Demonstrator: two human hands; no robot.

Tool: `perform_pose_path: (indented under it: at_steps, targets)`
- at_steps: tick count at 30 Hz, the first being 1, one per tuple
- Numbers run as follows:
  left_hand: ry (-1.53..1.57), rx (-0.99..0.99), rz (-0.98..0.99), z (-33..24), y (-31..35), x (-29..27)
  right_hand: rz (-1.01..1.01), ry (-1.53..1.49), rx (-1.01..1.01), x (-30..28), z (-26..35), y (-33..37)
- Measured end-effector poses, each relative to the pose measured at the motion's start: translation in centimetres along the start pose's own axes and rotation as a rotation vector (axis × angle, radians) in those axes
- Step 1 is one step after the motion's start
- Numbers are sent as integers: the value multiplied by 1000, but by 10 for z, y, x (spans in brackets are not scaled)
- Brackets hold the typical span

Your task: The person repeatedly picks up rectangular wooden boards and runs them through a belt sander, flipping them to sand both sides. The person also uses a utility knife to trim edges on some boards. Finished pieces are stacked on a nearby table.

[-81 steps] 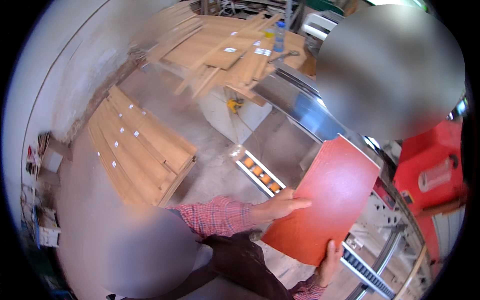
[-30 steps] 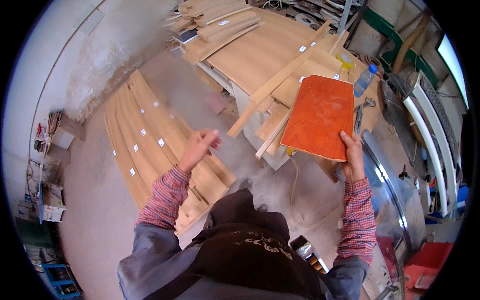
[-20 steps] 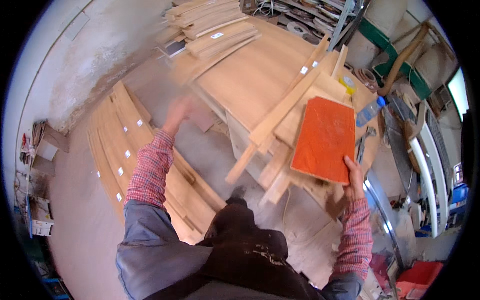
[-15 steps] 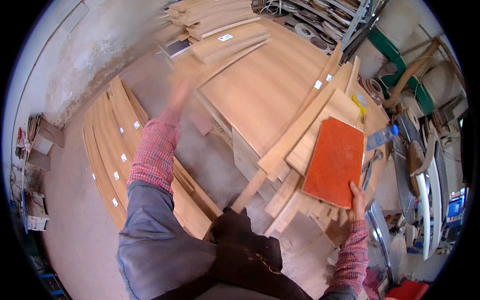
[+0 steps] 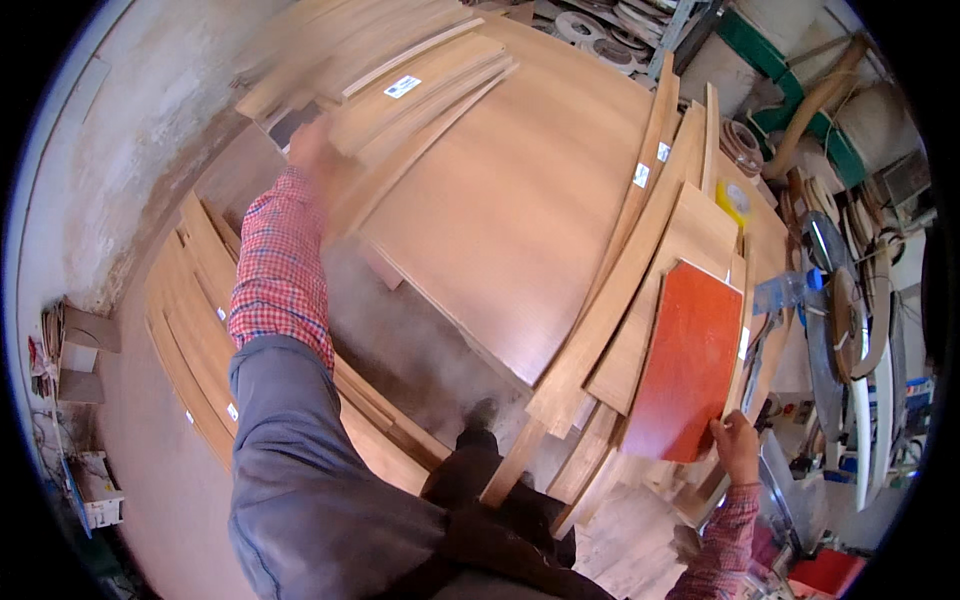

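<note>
An orange-red rectangular board [image 5: 690, 365] lies slanted over wood strips at the right of the table. My right hand [image 5: 737, 447] pinches its lower right corner, fingers closed on the edge. Out to the far left, my left hand [image 5: 312, 148] is at the ends of several wood-toned strips [image 5: 415, 90], one with a white label. Motion blur smears its fingers, so their grip cannot be made out. Between the hands lies a wide flat wood-grain panel [image 5: 510, 200].
More long wood strips [image 5: 195, 330] lie on the floor at left. Beside the orange board are narrow strips [image 5: 630, 270], a plastic bottle [image 5: 780, 292] with a blue cap and a yellow tape roll [image 5: 733, 203]. Rolls of edging [image 5: 600, 40] stand behind the table.
My left arm has reached farther left and outward along the stacked strips. The orange board, still in my right hand, now appears tilted differently and shinier. The whole view has shifted.
</note>
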State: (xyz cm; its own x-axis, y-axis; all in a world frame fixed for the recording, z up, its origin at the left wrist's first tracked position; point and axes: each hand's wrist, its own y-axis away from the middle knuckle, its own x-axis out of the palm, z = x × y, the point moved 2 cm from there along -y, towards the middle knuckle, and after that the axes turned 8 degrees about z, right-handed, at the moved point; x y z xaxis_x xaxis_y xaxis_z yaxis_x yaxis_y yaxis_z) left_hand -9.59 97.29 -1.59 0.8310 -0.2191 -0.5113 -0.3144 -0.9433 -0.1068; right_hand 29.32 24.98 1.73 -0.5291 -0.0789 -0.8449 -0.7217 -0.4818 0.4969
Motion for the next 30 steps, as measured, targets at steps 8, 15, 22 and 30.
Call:
perform_pose_path:
  at_steps: [8,15,22,30]
  targets:
    - [464,-213,48,43,-43,25,302,-734,-703,-10,214,-13]
    - [310,-6,188,72,-40,39,584,-943,-611,83,453,-170]
    - [622,-66,273,-9,51,65,701,-1415,-557,107,554,-186]
    - [394,-98,297,1,113,122,362,-1518,-580,121,493,-166]
